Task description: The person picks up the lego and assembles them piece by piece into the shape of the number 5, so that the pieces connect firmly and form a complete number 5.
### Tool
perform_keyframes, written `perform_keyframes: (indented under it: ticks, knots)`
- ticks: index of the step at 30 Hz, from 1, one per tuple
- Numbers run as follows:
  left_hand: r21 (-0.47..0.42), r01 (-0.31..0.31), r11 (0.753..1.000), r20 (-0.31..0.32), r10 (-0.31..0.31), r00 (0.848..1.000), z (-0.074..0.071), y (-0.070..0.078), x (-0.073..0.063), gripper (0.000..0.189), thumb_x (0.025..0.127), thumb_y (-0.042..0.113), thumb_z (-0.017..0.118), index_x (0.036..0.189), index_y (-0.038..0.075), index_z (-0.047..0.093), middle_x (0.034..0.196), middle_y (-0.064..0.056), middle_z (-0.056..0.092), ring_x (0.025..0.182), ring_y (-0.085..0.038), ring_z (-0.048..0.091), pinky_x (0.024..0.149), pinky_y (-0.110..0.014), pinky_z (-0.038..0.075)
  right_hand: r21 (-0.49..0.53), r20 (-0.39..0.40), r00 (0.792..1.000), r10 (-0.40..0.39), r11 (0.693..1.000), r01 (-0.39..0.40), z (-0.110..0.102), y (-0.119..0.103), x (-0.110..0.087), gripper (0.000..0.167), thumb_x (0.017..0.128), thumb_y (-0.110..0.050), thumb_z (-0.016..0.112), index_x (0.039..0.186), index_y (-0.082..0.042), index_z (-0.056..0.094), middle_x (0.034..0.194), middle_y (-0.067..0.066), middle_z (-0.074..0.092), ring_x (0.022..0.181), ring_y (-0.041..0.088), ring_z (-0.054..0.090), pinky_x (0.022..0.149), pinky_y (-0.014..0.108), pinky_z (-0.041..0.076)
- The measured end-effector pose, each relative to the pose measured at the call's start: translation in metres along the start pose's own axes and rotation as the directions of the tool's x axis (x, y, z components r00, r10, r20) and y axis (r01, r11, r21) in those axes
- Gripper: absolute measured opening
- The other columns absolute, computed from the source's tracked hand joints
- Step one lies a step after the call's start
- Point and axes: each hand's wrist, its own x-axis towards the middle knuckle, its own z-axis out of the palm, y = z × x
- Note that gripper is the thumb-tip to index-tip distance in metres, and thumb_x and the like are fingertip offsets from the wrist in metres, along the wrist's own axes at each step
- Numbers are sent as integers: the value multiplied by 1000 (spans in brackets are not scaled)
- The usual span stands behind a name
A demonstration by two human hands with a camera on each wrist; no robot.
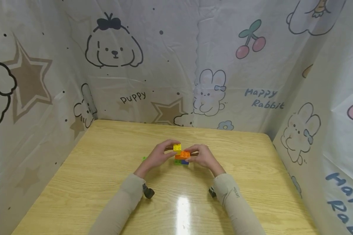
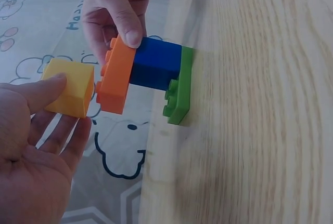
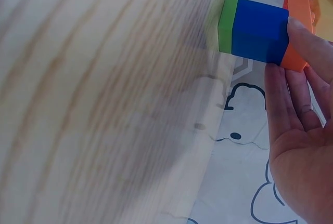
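Note:
My left hand (image 1: 160,153) pinches a yellow building block (image 2: 73,86) between thumb and fingers. It hovers just over the studs at the left end of a flat orange block (image 2: 117,78). That orange block lies on top of a blue block (image 2: 157,62), which stands on a flat green block (image 2: 182,91) at the table. The green block's studs show at its left end, under the orange overhang. With thumb and fingers my right hand (image 1: 204,156) grips the right end of the orange block, close against the blue one (image 3: 260,30).
Another small green block (image 1: 144,158) lies left of the stack, partly behind the left hand. The wooden table (image 1: 106,189) is bordered by a printed cloth (image 1: 167,65) at the back and both sides. Each wrist carries a small black camera (image 1: 148,192).

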Motion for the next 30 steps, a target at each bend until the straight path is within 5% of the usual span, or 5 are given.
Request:
perform_keyframes:
  ticks: [15, 30]
  knots:
    - [-29, -10, 1000, 43, 12, 999, 7, -1, 4, 41, 104, 18, 64, 144, 13, 58, 142, -3, 62, 131, -27, 60, 117, -49, 46, -16, 3, 1000, 8, 1000, -8, 0, -1, 0, 37, 84, -6, 86, 119, -10, 77, 120, 8, 74, 112, 27, 70, 93, 38, 62]
    - [-25, 4, 1000, 14, -4, 1000, 13, -2, 4, 41, 101, 23, 68, 142, 22, 61, 140, 0, 64, 131, -27, 62, 116, -51, 46, -1, 0, 1000, 17, 1000, -17, -1, 0, -2, 36, 85, -6, 85, 120, -9, 77, 123, 9, 73, 114, 28, 69, 93, 37, 62]
